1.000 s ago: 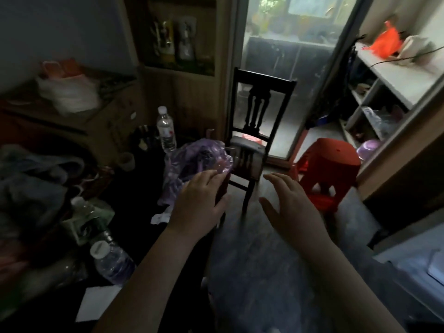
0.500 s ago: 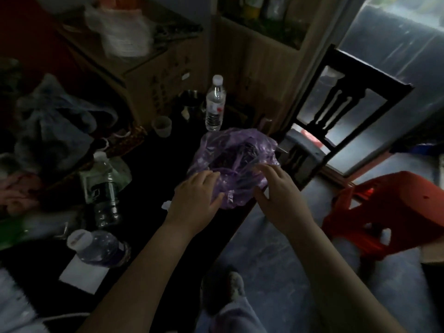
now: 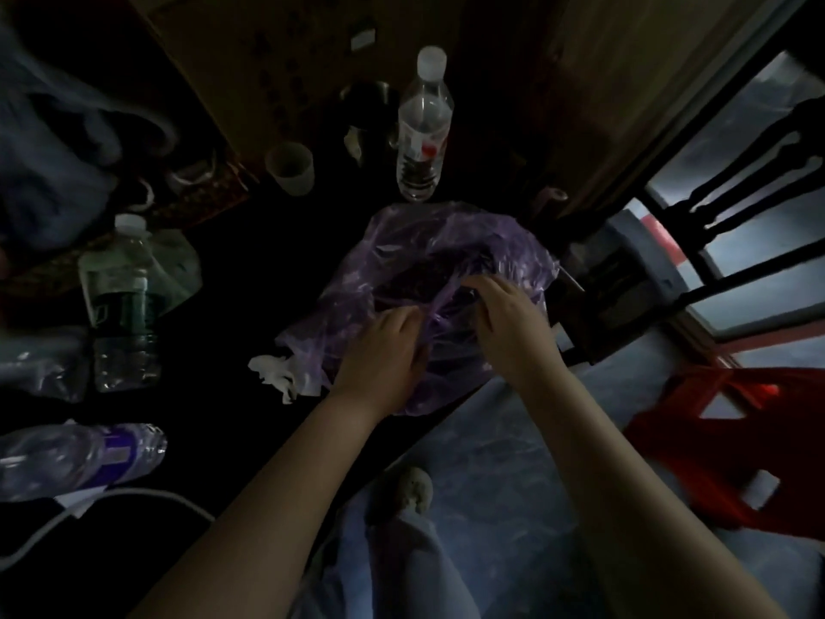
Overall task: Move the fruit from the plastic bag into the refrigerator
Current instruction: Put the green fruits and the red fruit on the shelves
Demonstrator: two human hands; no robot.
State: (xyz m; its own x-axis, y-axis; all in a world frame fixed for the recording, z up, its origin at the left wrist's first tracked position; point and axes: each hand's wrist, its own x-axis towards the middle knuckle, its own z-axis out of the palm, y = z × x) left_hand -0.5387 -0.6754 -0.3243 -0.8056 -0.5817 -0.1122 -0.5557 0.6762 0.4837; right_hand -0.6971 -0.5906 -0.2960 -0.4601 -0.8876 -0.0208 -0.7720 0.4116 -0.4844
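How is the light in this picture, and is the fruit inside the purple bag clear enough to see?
Head view: very dim, the table almost black; daylight enters only at the upper right behind the chair. The wide lens bends the edges. Both hands, left hand and right hand, are on the purple bag; its contents show only as a dark mass, so the fruit cannot be made out.

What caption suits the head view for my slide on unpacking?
Both hands, left hand and right hand, work at the purple plastic bag on a dark table.
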